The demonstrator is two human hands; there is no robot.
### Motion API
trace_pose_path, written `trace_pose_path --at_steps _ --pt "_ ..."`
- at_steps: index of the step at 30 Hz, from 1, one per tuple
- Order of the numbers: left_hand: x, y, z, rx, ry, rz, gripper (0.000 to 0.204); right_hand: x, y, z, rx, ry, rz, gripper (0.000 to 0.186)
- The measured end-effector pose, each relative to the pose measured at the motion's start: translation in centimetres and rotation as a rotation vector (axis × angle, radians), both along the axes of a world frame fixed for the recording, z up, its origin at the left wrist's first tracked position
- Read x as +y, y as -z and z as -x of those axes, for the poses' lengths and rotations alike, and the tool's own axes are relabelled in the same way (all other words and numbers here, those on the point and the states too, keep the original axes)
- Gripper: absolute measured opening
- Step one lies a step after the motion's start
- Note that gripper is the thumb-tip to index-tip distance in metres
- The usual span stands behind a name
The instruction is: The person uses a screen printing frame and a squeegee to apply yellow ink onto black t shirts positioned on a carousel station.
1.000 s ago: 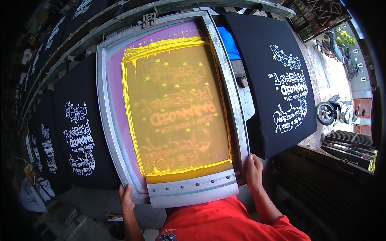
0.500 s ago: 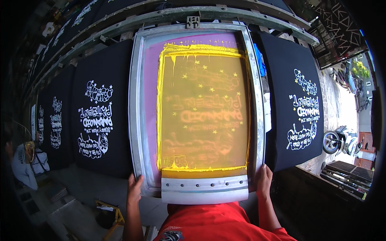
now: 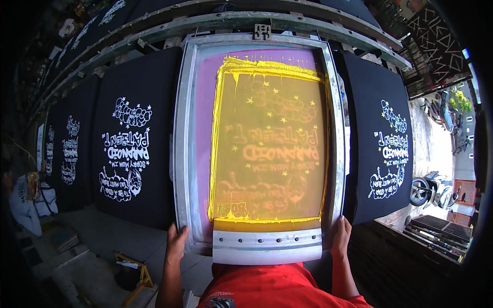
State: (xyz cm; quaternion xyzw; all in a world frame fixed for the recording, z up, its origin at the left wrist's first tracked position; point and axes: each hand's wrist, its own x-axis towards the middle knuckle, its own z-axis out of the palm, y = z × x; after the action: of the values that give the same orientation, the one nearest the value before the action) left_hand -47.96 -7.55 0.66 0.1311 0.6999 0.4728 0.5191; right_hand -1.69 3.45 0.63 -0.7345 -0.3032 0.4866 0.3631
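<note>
A metal-framed printing screen (image 3: 184, 154) lies in front of me over a dark shirt whose pale lettering shows faintly through the mesh. Yellow ink (image 3: 267, 65) coats the mesh, thickest along the far and left edges. Across the near end of the screen rests a squeegee (image 3: 267, 249) with a pale, bolted holder; neither hand touches it. My left hand (image 3: 176, 245) grips the near left corner of the frame, thumb on top. At the near right corner my right hand (image 3: 341, 237) is closed on the frame's side. The undersides of both grips are hidden.
Dark printed shirts lie on boards to the left (image 3: 131, 72) and right (image 3: 364, 97). A metal rail (image 3: 308, 23) runs along the far side, by a bracket (image 3: 262, 32) on the frame. A yellow metal stand (image 3: 138, 277) is at lower left; a motorbike (image 3: 436, 187) is parked at right.
The screen has moved a little to the right with both hands on it, carrying the squeegee along. Lettering beneath the mesh now looks sharper. A blue thing by the frame's right side is now hidden.
</note>
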Motion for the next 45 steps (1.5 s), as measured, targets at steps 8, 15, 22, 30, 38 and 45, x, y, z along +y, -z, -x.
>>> trace_pose_path --at_steps 8,15,22,30,38,45 --pt "-0.2 0.5 0.1 -0.010 -0.018 -0.017 0.031 0.0 0.0 0.0 0.032 0.024 0.012 0.034" --pt "-0.2 0.0 -0.2 0.018 -0.008 -0.025 0.034 -0.3 -0.3 0.2 0.006 0.019 -0.014 0.034" --pt "0.0 0.6 0.0 0.042 0.001 -0.024 0.036 0.5 0.2 0.3 -0.063 -0.075 -0.052 0.038" --pt "-0.3 0.9 0.5 0.073 0.067 -0.030 0.042 0.2 0.3 0.1 0.026 -0.026 -0.028 0.038" --pt "-0.3 1.3 0.4 0.106 0.075 -0.060 0.040 0.2 0.7 0.2 -0.019 -0.043 -0.104 0.038" --pt "-0.3 1.1 0.3 0.216 0.137 -0.163 0.045 -0.1 2.6 -0.8 -0.030 -0.001 -0.307 0.034"
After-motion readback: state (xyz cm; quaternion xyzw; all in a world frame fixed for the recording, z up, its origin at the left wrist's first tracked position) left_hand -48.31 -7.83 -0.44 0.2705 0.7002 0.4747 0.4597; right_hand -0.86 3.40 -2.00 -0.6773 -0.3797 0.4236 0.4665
